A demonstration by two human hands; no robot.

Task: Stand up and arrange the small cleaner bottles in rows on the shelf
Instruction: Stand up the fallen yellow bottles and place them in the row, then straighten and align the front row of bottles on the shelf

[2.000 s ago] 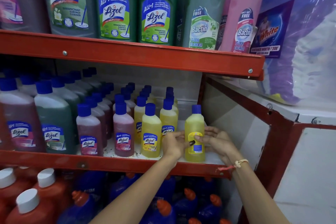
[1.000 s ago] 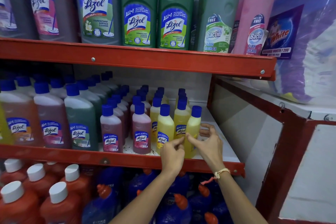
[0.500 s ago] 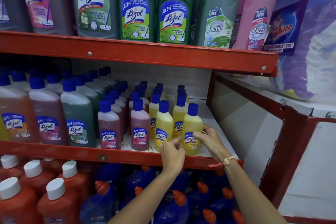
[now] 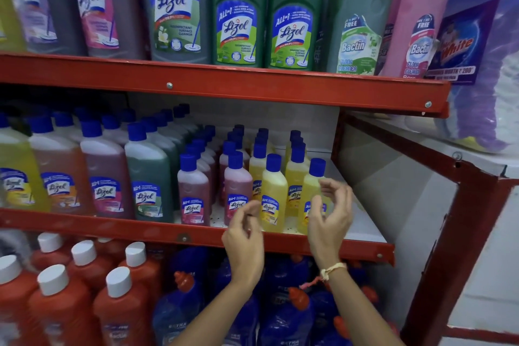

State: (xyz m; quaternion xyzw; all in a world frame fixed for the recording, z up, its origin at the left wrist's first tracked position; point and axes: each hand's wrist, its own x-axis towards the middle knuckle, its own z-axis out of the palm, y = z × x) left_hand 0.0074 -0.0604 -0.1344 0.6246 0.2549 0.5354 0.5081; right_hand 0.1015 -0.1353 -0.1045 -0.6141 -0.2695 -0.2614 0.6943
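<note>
While both hands hovered just off the shelf's red front lip (image 4: 196, 236), neither held a thing: the left hand (image 4: 243, 236) had loosely curled fingers before the front yellow Lizol bottle (image 4: 273, 199), and the right hand (image 4: 331, 216) was cupped apart beside the end yellow bottle (image 4: 313, 194). Both bottles stood upright. Judging by this, the placing step looked finished; next would be squaring that end bottle with the yellow rows (image 4: 295, 154) behind.

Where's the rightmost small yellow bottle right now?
Head view: the rightmost small yellow bottle stands upright at the middle shelf's front right, beside another yellow bottle, partly behind the open right hand.
</note>
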